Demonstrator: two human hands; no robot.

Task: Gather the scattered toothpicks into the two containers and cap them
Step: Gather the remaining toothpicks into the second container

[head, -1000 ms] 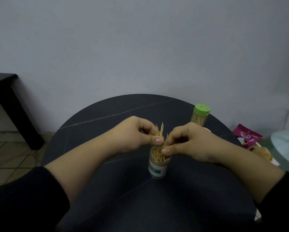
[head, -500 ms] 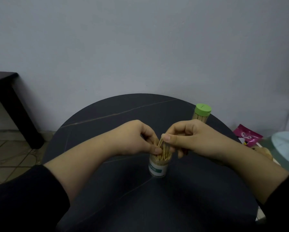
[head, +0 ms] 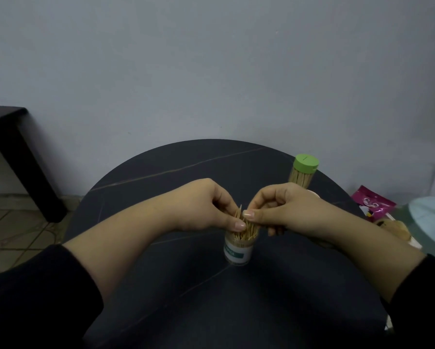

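The open container (head: 237, 250) stands upright near the middle of the round dark table (head: 176, 306): a short clear cylinder with a white and teal label, no cap on it. Pale wooden toothpicks (head: 246, 231) fill it and stick out above the rim in an uneven bunch, a few leaning left with their points up. Both hands meet right over its mouth. The left hand (head: 206, 206) has its fingers curled and its thumb pressed against the bunch from the left; the right hand (head: 283, 209) pinches the tops of the sticks between thumb and forefinger, the other fingers folded under. Behind the right hand, towards the table's far right edge, the second container (head: 301, 178) stands upright, packed with toothpicks and closed by a green cap (head: 306, 162). Off the table to the right lies a pink packet (head: 372, 205); at far left stands a black side table (head: 12, 137)
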